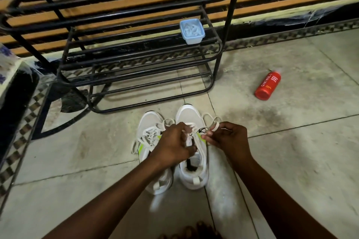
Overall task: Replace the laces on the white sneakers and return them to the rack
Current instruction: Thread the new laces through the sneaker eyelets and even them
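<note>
Head view: white mesh sneakers [189, 116] sit on the tiled floor [291, 141] before the black metal rack [136, 58], left hand [173, 143] gripping the flat white lace [214, 126] at one tongue, right hand [228, 138] pinching its loop, which an uneven tug could pull from its eyelet.

I see two white sneakers with neon-yellow side flashes, upright side by side on the floor, toes toward the black metal rack [136, 55] just beyond. The left sneaker [149, 122] is loosely laced. The right sneaker [189, 114] has its white lace [210, 120] looping out, pinched by my left hand [174, 145] and right hand [227, 139].
</note>
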A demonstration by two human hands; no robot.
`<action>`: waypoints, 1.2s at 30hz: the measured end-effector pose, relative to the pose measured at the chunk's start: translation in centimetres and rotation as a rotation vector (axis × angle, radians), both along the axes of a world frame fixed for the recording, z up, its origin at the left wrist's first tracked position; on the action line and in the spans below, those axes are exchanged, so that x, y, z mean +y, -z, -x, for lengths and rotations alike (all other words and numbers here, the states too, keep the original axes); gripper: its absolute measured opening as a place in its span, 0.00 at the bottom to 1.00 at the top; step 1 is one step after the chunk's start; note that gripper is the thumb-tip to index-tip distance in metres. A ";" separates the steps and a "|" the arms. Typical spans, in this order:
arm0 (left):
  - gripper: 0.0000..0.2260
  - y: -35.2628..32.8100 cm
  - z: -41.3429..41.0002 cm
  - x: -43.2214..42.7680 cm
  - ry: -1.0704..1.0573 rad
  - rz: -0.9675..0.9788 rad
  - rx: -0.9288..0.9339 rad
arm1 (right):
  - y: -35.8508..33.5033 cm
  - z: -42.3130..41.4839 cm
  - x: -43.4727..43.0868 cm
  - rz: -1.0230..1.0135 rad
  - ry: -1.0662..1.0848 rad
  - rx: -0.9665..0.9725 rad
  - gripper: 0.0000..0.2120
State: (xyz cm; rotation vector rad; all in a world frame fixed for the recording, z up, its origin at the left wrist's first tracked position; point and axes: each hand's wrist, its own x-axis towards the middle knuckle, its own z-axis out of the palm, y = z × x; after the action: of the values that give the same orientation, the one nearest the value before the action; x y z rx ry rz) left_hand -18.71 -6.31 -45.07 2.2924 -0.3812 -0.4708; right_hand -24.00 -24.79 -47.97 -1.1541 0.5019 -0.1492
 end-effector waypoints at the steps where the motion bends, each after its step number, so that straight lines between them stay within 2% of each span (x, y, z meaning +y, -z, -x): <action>1: 0.17 0.2 0.1 0.0 -0.042 -0.019 -0.023 | -0.1 -0.2 0.3 -0.007 -0.007 -0.010 0.08; 5: 0.09 -0.5 0.2 -0.2 -0.137 -0.071 0.014 | -0.3 -0.6 1.2 0.144 -0.040 0.004 0.05; 8: 0.08 -0.6 0.1 0.1 -0.154 -0.091 0.011 | -0.2 -1.2 1.7 0.382 -0.065 0.024 0.06; 10: 0.06 -0.4 -0.1 0.4 -0.202 -0.047 0.081 | 0.0 -1.7 2.0 0.585 -0.089 0.005 0.07; 12: 0.03 -0.3 -0.3 0.6 -0.262 0.015 0.171 | 0.1 -2.0 2.4 0.694 -0.097 -0.010 0.07; 18: 0.06 0.1 -0.9 0.9 -0.354 0.104 0.305 | 0.4 -2.8 3.3 0.749 -0.114 -0.002 0.08; 23: 0.05 0.1 -0.7 0.9 -0.385 0.173 0.353 | 1.0 -2.7 3.7 0.921 -0.178 0.000 0.15; 28: 0.02 0.2 -0.5 0.9 -0.390 0.235 0.391 | -0.3 -3.4 3.5 1.084 -0.261 -0.031 0.16; 33: 0.01 0.3 -0.5 0.9 -0.409 0.252 0.403 | 0.1 -3.4 3.9 1.127 -0.248 -0.043 0.21; 36: 0.04 0.6 -0.6 0.8 -0.393 0.231 0.396 | 0.5 -3.3 4.2 1.132 -0.207 -0.079 0.24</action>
State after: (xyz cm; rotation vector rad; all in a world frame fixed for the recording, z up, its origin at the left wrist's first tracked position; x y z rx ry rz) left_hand -18.15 -5.52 -45.64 1.9271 0.1999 -0.6230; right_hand -20.73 -20.59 -48.44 -2.2827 0.1934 -0.3161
